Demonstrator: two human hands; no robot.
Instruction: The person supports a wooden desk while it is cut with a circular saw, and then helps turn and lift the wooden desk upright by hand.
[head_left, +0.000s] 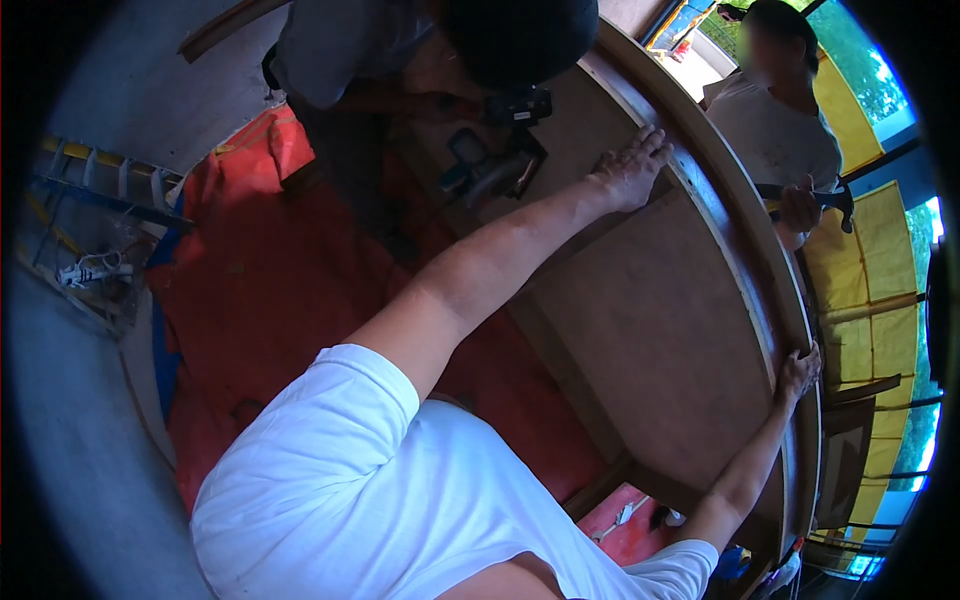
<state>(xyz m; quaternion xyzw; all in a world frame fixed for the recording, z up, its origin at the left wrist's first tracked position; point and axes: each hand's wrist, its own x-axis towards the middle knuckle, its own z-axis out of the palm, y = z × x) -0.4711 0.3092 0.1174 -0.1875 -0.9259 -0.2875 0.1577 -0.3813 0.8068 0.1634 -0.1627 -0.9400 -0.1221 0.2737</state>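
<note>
Wooden panel (640, 325) lay at 3 o'clock; its wooden rail (752, 230) had its long axis running from 1 o'clock to between 4 and 5. Left hand (635, 168), between 1 and 2 o'clock: laid against the rail's inner side, fingers extended, slightly apart, pointing toward 1 o'clock. Right hand (798, 375), between 3 and 4: fingers clamped over the rail. Circular saw (488, 172) noted at 12 o'clock; a co-worker (775, 140) at 2 held a hammer (838, 202).

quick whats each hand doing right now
Left hand: open, resting on the wooden frame.
Right hand: closed over the frame's edge.
</note>
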